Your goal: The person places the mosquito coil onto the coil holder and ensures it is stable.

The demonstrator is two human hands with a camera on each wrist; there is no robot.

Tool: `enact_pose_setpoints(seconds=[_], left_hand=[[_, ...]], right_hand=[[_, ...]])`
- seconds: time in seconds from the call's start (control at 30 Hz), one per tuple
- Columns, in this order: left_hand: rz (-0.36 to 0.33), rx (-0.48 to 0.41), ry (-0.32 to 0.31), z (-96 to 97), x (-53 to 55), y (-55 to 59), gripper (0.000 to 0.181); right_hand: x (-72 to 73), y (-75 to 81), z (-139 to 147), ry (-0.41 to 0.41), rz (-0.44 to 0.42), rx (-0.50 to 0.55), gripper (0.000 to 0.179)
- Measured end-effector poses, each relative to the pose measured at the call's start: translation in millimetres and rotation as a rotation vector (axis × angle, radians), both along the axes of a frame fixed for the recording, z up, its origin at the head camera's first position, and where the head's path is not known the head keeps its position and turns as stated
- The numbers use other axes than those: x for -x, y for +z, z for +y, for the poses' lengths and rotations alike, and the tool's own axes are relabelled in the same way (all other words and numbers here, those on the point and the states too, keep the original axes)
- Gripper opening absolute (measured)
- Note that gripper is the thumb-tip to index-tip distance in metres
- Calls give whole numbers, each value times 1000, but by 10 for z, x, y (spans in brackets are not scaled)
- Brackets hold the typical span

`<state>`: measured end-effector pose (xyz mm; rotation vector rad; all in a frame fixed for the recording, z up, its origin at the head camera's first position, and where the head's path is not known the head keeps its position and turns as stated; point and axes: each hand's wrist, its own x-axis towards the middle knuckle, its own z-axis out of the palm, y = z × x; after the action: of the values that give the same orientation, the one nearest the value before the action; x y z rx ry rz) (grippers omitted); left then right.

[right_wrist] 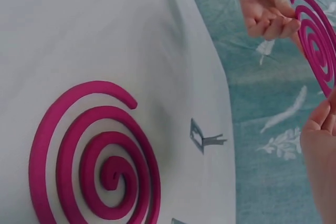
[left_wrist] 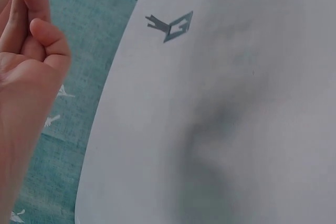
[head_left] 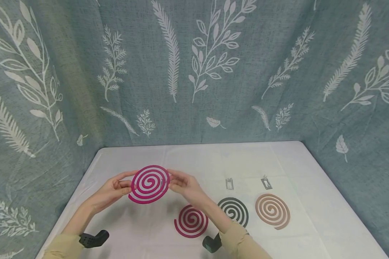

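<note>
Magenta, matte and flat, a spiral coil (head_left: 150, 183) with evenly spaced rings is raised above the left half of the counter (head_left: 116, 158), set between the two hands. The left hand (head_left: 111, 189) pinches its rim on one side and the right hand (head_left: 186, 187) pinches the opposite side, so both are clamped on it, the coil tilted up to show its face. Three more coils lie flat on the white cloth covering: a second magenta coil (head_left: 191, 219) toward the near edge, a dark grey coil (head_left: 234, 210) partly hidden by the right forearm, and a tan coil (head_left: 272, 210) nearest the right edge. Thin metal stands, cut as rectangular frames with a raised prong, sit closer to the far edge; two show clearly, one (head_left: 229, 183) beside the other (head_left: 266, 182), and what looks like a third shows through the held rings. Beyond the far edge hangs a woven blue-green curtain (head_left: 188, 118) printed with white leaves.
</note>
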<state>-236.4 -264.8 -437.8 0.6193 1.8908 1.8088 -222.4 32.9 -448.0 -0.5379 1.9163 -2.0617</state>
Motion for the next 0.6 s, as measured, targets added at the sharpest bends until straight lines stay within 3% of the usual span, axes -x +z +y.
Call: enact_pose_setpoints(seconds=[0.33, 0.6], left_hand=[[16, -114, 67, 108, 17, 42, 49], [23, -176, 91, 163, 47, 29, 50]], right_hand=[[12, 44, -19, -166, 18, 61, 36], [11, 82, -3, -200, 27, 57, 35]])
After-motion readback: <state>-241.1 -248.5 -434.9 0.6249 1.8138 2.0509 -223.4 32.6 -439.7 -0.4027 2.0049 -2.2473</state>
